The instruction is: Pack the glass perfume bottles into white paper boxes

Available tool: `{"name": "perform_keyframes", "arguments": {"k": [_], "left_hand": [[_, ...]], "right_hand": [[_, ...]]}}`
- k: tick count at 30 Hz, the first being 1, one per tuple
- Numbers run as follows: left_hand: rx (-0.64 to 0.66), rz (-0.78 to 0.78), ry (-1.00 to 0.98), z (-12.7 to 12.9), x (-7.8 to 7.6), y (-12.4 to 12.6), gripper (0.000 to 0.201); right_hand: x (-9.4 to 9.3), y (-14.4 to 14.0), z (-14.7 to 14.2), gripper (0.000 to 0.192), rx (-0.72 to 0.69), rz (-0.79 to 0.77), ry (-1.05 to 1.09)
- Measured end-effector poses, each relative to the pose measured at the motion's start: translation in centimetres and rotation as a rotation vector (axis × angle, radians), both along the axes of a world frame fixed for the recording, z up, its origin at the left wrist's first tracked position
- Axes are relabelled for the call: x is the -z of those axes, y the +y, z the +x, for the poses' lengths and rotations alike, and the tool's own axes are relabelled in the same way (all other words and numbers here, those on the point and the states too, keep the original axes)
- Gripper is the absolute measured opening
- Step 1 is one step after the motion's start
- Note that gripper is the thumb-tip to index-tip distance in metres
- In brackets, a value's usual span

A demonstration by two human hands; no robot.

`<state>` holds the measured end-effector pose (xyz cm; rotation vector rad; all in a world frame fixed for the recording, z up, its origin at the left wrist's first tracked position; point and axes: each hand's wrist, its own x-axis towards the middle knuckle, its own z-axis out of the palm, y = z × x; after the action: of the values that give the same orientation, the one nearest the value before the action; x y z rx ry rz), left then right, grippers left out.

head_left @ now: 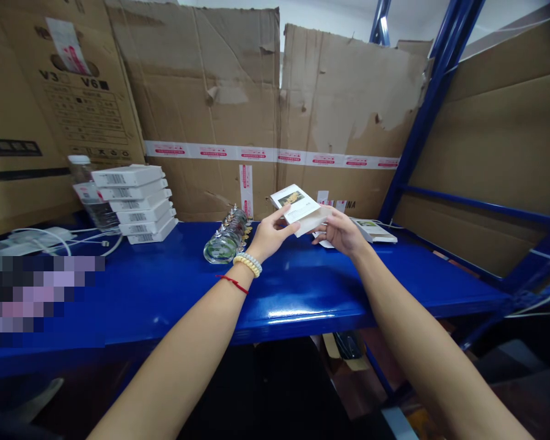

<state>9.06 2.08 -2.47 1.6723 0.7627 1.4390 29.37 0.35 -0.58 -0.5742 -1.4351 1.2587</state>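
A small white cardboard box [297, 211] with a yellowish picture on its face is held up above the blue shelf. My left hand [270, 235] grips its near left side, thumb on the lower edge. At the right end, my right hand [343, 232] has thumb and fingers on a white flap or panel that sticks out of the box; its fingers are curled beneath. The inside of the box is hidden. Just left of my left hand stands a row of clear glass bottles [222, 247] with gold-coloured metal parts. Behind my right hand lie flat white printed boxes [376, 231].
A stack of several white boxes [140, 205] stands at the left, beside a plastic water bottle [89, 192] and white cables [41, 235]. Large cardboard sheets [211, 91] line the back of the blue shelf [302, 287]. A blue metal post [421, 116] rises at the right.
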Motion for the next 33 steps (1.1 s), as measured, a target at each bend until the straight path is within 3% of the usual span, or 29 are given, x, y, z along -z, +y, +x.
{"name": "perform_keyframes", "arguments": {"k": [3,8,15,19,24,27,31,33], "left_hand": [[0.025,0.009,-0.05,-0.02,-0.38,-0.16,0.065],[0.024,0.042,-0.034,-0.12,-0.31,0.09,0.063],[0.038,0.103,0.182,-0.32,-0.09,-0.55,0.093],[0.055,0.094,0.186,-0.27,-0.25,-0.86,0.097],[0.034,0.11,0.197,-0.35,-0.24,-0.66,0.097],[0.069,0.117,0.171,-0.48,-0.29,-0.64,0.092],[0.18,-0.004,0.073,-0.52,-0.44,-0.58,0.074],[0.172,-0.034,0.038,-0.41,-0.51,-0.47,0.067]], "right_hand": [[-0.12,0.18,0.22,0.044,0.03,-0.037,0.04],[0.21,0.22,-0.19,0.041,0.181,0.033,-0.022],[0.66,0.82,-0.29,0.061,0.247,0.082,-0.079],[0.75,0.78,-0.19,0.077,0.193,0.092,-0.085],[0.81,0.49,-0.36,0.077,0.127,0.119,-0.151],[0.81,0.59,-0.45,0.072,0.175,0.098,-0.162],[0.7,0.58,-0.45,0.069,0.177,0.088,-0.132],[0.58,0.45,-0.49,0.069,0.169,0.085,-0.125]]}}
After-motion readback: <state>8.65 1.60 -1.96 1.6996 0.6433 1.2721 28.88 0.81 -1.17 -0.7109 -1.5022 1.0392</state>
